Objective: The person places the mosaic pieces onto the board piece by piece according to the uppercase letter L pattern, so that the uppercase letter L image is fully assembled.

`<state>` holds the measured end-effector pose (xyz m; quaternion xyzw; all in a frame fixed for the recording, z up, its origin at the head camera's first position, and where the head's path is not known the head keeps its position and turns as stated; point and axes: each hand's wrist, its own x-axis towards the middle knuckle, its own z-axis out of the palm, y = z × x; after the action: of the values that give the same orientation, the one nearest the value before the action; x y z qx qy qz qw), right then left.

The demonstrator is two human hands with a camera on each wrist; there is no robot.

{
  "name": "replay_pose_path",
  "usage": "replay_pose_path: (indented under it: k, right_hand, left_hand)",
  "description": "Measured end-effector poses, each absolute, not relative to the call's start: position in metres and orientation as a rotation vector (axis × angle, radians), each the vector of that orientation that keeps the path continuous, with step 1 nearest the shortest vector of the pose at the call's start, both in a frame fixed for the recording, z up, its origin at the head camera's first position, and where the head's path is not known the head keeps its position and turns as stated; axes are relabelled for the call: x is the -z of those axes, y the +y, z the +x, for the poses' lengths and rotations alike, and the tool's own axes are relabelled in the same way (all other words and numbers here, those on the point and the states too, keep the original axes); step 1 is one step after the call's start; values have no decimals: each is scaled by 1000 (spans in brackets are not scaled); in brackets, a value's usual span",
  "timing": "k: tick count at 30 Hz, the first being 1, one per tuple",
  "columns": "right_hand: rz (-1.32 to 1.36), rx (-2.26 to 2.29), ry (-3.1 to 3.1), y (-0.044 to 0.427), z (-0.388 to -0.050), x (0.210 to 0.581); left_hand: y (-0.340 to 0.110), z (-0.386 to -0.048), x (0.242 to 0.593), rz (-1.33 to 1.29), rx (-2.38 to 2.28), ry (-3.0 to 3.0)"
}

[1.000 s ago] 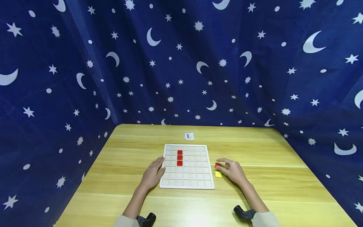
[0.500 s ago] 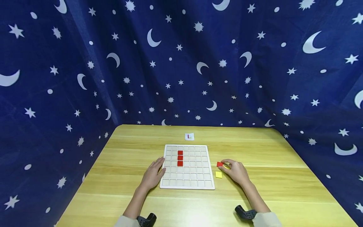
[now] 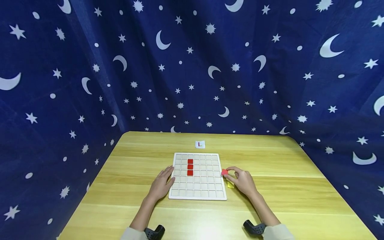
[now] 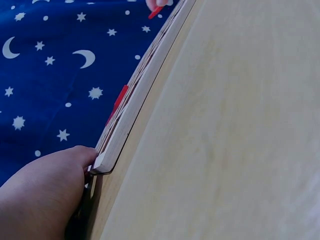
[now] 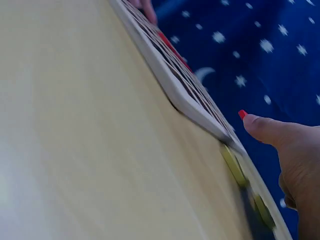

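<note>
Left hand (image 3: 161,184) is resting along the left edge of a white grid board (image 3: 208,187), with its fingers lying relaxed and rather straight, and its thumb is touching the rim. The board is lying flat on the wooden counter (image 3: 99,213). Three red tiles (image 3: 190,167) are sitting on it in one column, nearer to its left edge than to its right one. Slightly further right, a small printed card (image 3: 200,144) is lying between the far edge of the board and the far edge of the counter. At the board's right edge, the right hand (image 3: 244,181) is pinching a red tile (image 3: 224,172) between thumb and finger, raised above the counter. Below this hand, two yellow tiles (image 5: 234,166) are lying on the counter, beside the board's right edge.
</note>
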<state>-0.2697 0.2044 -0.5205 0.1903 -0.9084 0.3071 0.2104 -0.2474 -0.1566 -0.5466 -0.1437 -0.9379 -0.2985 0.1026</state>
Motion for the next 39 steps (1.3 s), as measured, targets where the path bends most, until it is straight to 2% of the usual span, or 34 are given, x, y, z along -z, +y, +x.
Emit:
replay_pose_path:
  k: [18, 29, 39]
  right_hand:
    - [838, -949, -2507, 123, -264, 520]
    - [857, -954, -2573, 89, -268, 524]
    - [864, -836, -2590, 81, -270, 523]
  left_hand:
    - [-157, -247, 546, -454, 876, -2740]
    - [-157, -246, 546, -433, 883, -2765]
    - [-157, -247, 545, -437, 876, -2772]
